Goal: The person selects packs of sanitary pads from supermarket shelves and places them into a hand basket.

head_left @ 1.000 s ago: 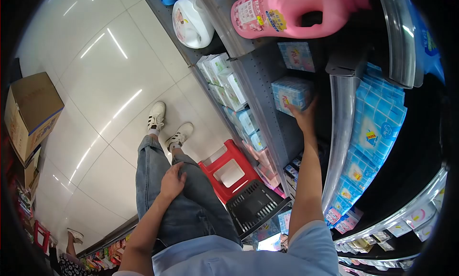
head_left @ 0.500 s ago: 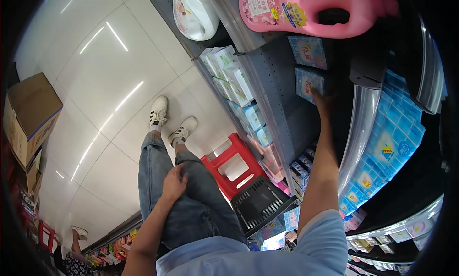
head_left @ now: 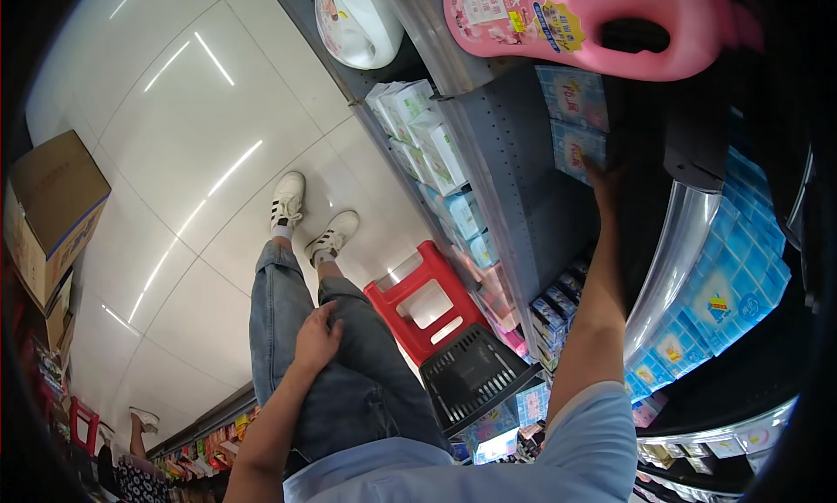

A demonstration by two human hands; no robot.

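Note:
My right hand (head_left: 603, 177) is deep in the dark shelf, its fingers at the lower edge of a blue tissue pack (head_left: 578, 149). Directly above that pack, close against it, is a similar blue pack (head_left: 576, 97). Shadow hides part of the hand, so its grip is unclear. My left hand (head_left: 319, 336) rests over the thigh of my jeans with its fingers loosely apart, holding nothing. A large pink detergent bottle (head_left: 558, 23) lies across the view above the packs.
A red stool (head_left: 429, 304) and a black basket (head_left: 471, 374) stand beside my legs. White packs (head_left: 420, 137) line the shelf side. Blue checked packs (head_left: 711, 302) hang beyond a clear shelf rail (head_left: 676, 254). Cardboard box (head_left: 57, 207) at left; another person's foot (head_left: 145, 418) lower left.
The lower blue pack and my right hand have moved deeper into the shelf, and the pack now sits close to the upper one. The view has shifted slightly. My left hand stays on the thigh.

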